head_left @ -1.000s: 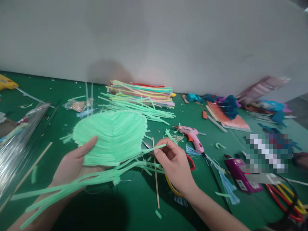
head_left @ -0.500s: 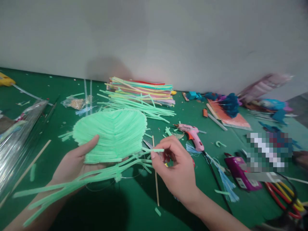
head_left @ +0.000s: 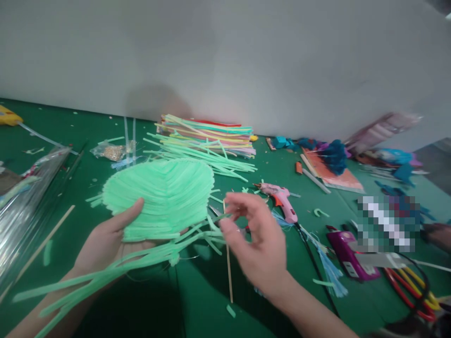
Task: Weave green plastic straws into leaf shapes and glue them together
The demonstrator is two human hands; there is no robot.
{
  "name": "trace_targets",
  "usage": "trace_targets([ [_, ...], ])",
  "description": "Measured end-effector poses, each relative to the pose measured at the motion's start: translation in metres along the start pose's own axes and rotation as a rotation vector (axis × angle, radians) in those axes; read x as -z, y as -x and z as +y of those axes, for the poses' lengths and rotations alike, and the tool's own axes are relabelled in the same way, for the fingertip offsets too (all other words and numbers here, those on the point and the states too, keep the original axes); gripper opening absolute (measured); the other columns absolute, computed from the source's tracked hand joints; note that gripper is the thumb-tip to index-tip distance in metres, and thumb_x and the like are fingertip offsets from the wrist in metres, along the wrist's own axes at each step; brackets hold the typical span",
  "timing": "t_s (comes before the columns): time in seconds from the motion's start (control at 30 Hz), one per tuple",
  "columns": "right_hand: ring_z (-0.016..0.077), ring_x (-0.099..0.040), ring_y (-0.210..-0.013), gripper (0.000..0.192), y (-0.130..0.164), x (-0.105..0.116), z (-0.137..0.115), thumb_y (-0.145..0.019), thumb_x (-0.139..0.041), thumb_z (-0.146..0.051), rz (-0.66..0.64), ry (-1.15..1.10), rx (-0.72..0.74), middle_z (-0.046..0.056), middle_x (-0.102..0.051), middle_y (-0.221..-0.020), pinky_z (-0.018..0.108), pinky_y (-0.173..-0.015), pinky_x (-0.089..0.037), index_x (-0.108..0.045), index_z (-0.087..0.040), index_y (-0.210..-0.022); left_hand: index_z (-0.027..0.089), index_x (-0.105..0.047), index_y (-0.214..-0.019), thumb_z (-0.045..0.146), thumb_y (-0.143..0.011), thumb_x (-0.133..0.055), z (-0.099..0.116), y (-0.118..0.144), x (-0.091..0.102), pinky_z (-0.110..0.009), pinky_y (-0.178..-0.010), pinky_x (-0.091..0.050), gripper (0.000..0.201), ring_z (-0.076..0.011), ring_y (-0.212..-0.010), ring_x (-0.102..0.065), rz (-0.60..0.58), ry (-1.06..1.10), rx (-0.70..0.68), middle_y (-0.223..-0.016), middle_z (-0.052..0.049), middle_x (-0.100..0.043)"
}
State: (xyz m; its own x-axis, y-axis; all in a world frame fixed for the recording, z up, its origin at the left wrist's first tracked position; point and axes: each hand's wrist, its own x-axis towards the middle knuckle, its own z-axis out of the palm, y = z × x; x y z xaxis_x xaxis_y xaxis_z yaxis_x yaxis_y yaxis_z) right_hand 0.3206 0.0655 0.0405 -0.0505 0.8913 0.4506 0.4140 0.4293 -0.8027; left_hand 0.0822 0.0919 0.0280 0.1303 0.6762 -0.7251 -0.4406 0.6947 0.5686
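Observation:
My left hand (head_left: 102,241) grips a light green, leaf-shaped piece (head_left: 165,195) made of pipe cleaners laid side by side. The thumb presses on its front face and the other fingers are hidden behind it. Twisted green pipe cleaner stems (head_left: 141,257) run below the piece and reach over my left forearm. At their right end is my right hand (head_left: 259,239), thumb and index finger apart beside a stem tip. Behind this hand, scissors (head_left: 214,211) lie partly hidden on the table, close to a thin wooden stick (head_left: 229,277).
Bundled coloured pipe cleaners (head_left: 207,136) lie by the wall. A pink glue gun (head_left: 283,199) with a black cord rests on the right, near a purple device (head_left: 348,256) and red-and-yellow-handled pliers (head_left: 412,291). Clear plastic wrap (head_left: 38,206) lies left. Another person's hand (head_left: 437,237) shows at the right edge.
My right thumb and index finger have parted from the pipe cleaner end they were pinching. The left hand still holds the leaf-shaped piece, almost unmoved.

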Motion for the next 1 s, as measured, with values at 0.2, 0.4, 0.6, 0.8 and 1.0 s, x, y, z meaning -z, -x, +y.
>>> trace_targets([
  [0.2, 0.0194, -0.065, -0.106, 0.039, -0.024, 0.023, 0.006, -0.091, -0.053, -0.054, -0.321, -0.483, -0.556, 0.007, -0.07, -0.112, 0.035, -0.094, -0.051, -0.068, -0.021, -0.106, 0.007, -0.04, -0.145, 0.039, -0.087, -0.057, 0.005, 0.004, 0.003, -0.059, -0.097, -0.047, 0.068, -0.0419, -0.116, -0.057, -0.287, 0.119, 0.118, -0.123, -0.019, -0.066],
  [0.4, 0.0132, -0.065, -0.079, 0.023, -0.02, 0.012, 0.013, -0.076, -0.077, -0.038, -0.454, -0.404, -0.686, 0.001, -0.072, -0.087, 0.026, -0.073, -0.052, -0.074, -0.02, -0.091, 0.013, -0.039, -0.147, 0.043, -0.087, -0.056, 0.002, -0.006, 0.015, -0.062, -0.101, -0.042, 0.069, -0.0432, -0.123, -0.05, -0.355, 0.15, 0.148, -0.131, -0.017, -0.061],
  [0.6, 0.008, -0.061, -0.071, 0.019, -0.017, 0.003, 0.023, -0.072, -0.08, -0.033, -0.413, -0.547, -0.71, -0.003, -0.069, -0.08, 0.021, -0.068, -0.047, -0.074, -0.021, -0.086, 0.005, -0.038, -0.146, 0.039, -0.086, -0.061, 0.006, 0.009, -0.003, -0.062, -0.098, -0.046, 0.072, -0.0447, -0.119, -0.054, -0.25, 0.124, 0.097, -0.126, -0.021, -0.064],
  [0.8, 0.0086, -0.056, -0.065, 0.023, -0.018, -0.001, 0.021, -0.066, -0.084, -0.032, -0.365, -0.55, -0.734, -0.003, -0.066, -0.074, 0.022, -0.063, -0.045, -0.073, -0.019, -0.08, 0.01, -0.038, -0.147, 0.039, -0.09, -0.055, 0.006, 0.016, -0.013, -0.058, -0.103, -0.044, 0.067, -0.0406, -0.121, -0.054, -0.257, 0.181, 0.096, -0.127, -0.017, -0.065],
  [1.0, 0.0084, -0.053, -0.062, 0.024, -0.012, -0.007, 0.021, -0.065, -0.084, -0.034, -0.321, -0.524, -0.738, -0.002, -0.065, -0.072, 0.021, -0.058, -0.043, -0.073, -0.018, -0.08, 0.01, -0.036, -0.148, 0.031, -0.089, -0.058, 0.005, 0.014, -0.011, -0.058, -0.099, -0.047, 0.066, -0.0397, -0.114, -0.058, -0.138, 0.111, 0.038, -0.12, -0.016, -0.069],
])
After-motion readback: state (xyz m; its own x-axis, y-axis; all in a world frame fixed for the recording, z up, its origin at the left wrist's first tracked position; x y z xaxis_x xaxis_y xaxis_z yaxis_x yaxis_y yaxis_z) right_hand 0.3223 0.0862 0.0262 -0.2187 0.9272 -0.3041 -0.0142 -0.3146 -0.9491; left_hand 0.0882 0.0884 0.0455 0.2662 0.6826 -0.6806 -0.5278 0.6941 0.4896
